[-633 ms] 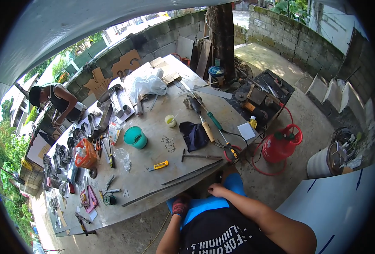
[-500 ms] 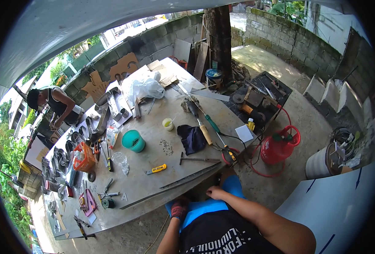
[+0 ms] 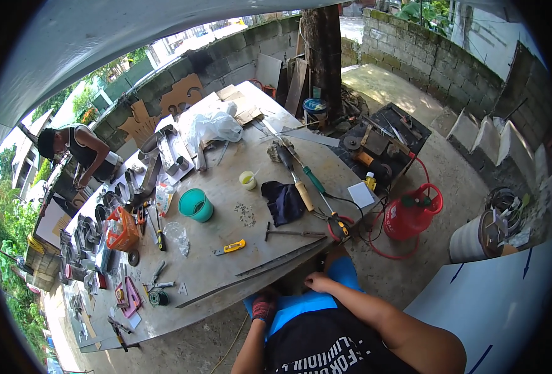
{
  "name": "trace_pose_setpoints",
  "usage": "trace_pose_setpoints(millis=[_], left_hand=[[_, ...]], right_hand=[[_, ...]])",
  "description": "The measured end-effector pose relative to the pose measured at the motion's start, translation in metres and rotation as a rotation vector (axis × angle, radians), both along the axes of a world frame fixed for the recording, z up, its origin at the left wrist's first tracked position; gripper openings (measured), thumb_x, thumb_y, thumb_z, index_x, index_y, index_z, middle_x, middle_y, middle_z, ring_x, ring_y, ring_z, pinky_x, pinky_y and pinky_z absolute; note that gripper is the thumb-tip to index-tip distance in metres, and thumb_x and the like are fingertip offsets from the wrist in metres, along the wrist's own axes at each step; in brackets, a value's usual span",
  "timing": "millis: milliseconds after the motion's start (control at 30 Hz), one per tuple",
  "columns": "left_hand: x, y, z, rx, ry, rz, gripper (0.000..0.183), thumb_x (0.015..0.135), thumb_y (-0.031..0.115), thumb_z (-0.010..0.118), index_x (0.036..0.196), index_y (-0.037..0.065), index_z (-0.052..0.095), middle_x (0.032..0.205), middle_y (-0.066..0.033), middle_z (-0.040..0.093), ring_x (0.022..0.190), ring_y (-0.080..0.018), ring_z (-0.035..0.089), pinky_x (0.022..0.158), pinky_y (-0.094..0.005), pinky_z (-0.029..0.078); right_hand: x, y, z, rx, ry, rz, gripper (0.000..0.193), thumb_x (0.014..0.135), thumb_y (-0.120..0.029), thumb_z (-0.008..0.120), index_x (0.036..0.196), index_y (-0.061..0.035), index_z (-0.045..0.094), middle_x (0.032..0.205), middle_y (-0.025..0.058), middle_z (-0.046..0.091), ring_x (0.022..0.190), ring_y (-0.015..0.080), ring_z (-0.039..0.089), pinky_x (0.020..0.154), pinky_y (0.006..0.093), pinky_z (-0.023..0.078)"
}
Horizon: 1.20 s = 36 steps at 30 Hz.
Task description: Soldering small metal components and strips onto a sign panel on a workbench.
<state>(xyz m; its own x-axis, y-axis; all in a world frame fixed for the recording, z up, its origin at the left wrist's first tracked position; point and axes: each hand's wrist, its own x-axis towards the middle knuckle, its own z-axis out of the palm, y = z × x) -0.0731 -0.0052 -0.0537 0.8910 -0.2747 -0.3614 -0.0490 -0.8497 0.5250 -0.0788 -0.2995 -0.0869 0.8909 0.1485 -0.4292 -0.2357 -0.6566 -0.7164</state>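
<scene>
My left hand (image 3: pixel 265 306), in a dark reddish knit glove, rests at my lap over the blue shorts (image 3: pixel 298 305), just under the table's near edge. Its fingers are in shadow and hard to make out. My bare right hand (image 3: pixel 317 282) lies by my right thigh with its fingers curled in. Whatever may be inside them is hidden. Nearest on the metal worktable (image 3: pixel 226 287) are a long dark metal strip (image 3: pixel 276 257), a T-shaped metal rod (image 3: pixel 295 234) and a yellow utility knife (image 3: pixel 230 247). Past these lie a dark cloth (image 3: pixel 283 202) and a scatter of small pieces (image 3: pixel 245 215).
A green plastic cup (image 3: pixel 195 206), an orange basket (image 3: pixel 121 229), a soldering iron with a green handle (image 3: pixel 314 179) and pliers (image 3: pixel 338 226) are on the table. A red gas cylinder (image 3: pixel 414 212) stands right. Another person (image 3: pixel 84 153) works at the far left.
Both my hands stay in place at my lap. The view shifts very slightly, and the other person's head moves a little to the left.
</scene>
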Motion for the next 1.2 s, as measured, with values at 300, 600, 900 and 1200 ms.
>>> trace_pose_setpoints(millis=[300,600,900,1200], left_hand=[[0.000,0.005,-0.010,-0.019,-0.012,-0.007,0.045,0.105,0.045,0.052,0.127,0.012,0.074,0.131,-0.0238,0.071,0.121,-0.0445,0.067,0.102,-0.0532,0.054],[-0.003,0.009,-0.018,-0.056,-0.037,-0.007,0.040,0.104,0.040,0.056,0.126,0.012,0.073,0.127,-0.0240,0.072,0.121,-0.0451,0.067,0.102,-0.0535,0.054],[-0.005,0.008,-0.016,-0.087,-0.076,0.004,0.038,0.104,0.038,0.056,0.125,0.012,0.074,0.126,-0.0237,0.072,0.118,-0.0457,0.068,0.101,-0.0539,0.055],[0.000,0.011,-0.030,-0.024,-0.068,-0.029,0.044,0.105,0.042,0.052,0.122,0.010,0.076,0.126,-0.0245,0.073,0.116,-0.0462,0.069,0.099,-0.0541,0.056]], right_hand=[[0.000,0.000,-0.006,-0.024,-0.028,0.040,0.036,0.097,-0.037,0.069,0.119,-0.0102,0.081,0.115,0.0188,0.079,0.107,0.0392,0.075,0.096,0.0474,0.059],[0.000,0.002,-0.003,-0.028,-0.020,0.054,0.036,0.098,-0.037,0.068,0.119,-0.0101,0.081,0.115,0.0186,0.079,0.107,0.0389,0.075,0.096,0.0475,0.059],[0.000,0.001,-0.013,-0.035,-0.014,0.052,0.036,0.098,-0.037,0.069,0.118,-0.0098,0.081,0.116,0.0185,0.079,0.108,0.0393,0.074,0.096,0.0475,0.059],[0.001,0.003,-0.002,-0.023,-0.017,0.023,0.035,0.098,-0.036,0.069,0.117,-0.0100,0.081,0.116,0.0184,0.078,0.108,0.0389,0.074,0.096,0.0478,0.059]])
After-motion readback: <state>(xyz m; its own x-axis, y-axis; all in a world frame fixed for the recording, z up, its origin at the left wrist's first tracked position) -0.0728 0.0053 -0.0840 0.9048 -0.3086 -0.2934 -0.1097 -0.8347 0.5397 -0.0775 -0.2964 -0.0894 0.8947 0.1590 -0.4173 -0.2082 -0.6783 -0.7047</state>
